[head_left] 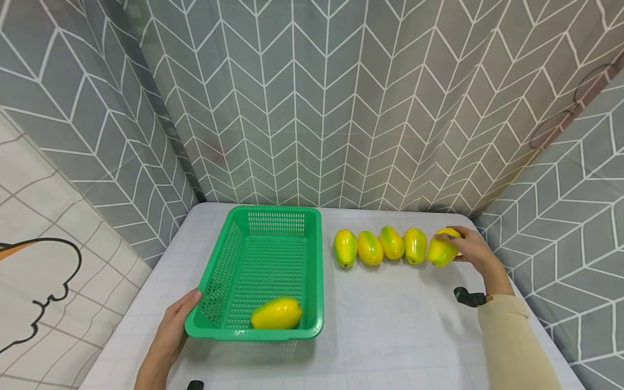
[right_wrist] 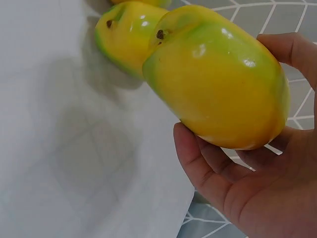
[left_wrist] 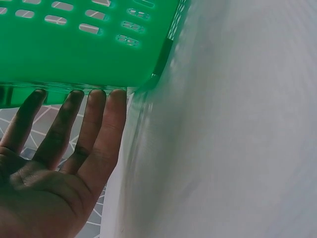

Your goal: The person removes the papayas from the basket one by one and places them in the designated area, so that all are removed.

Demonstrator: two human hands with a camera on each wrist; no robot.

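A green plastic basket (head_left: 317, 271) with slotted walls stands left of centre, one yellow papaya (head_left: 276, 313) lying in its near end. My left hand (head_left: 170, 325) holds the basket's near left rim; in the left wrist view its fingertips (left_wrist: 117, 99) touch under the rim. On the far right, my right hand (head_left: 470, 246) grips a yellow-green papaya (right_wrist: 223, 84) between thumb and fingers, its shadow falling apart from it on the table. Left of that hand, several more papayas stand in a row, the closest papaya (head_left: 415, 245) beside the held one.
A white cloth covers the table (head_left: 380, 314). Behind it hangs a grey patterned curtain (head_left: 302, 108), with more curtain along the right side (head_left: 575, 238). A white patterned sheet (head_left: 53, 271) borders the left. The row's leftmost papaya (head_left: 345, 248) sits near the basket's right wall.
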